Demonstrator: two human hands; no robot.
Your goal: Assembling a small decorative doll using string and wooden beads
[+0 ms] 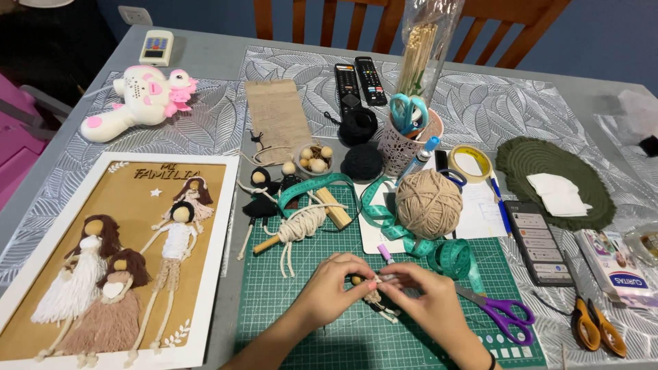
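Cutting mat (288,301): on the table (205,55), at its near edge.
Picture frame (212,274): left of the mat.
Yarn ball (429,203): at the mat's far right corner.
Scissors (504,312): on the mat's right edge.
Remotes (360,82): at the far edge.
Doily (528,161): right of the yarn ball.

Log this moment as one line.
left hand: holds small cord doll | right hand: pinches it | site: green cutting mat | near: purple scissors

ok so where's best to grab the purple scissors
Take the scissors by the purple loops, coming from the right: the loops point right and lie bare on the mat, while the blades run left under the right hand.
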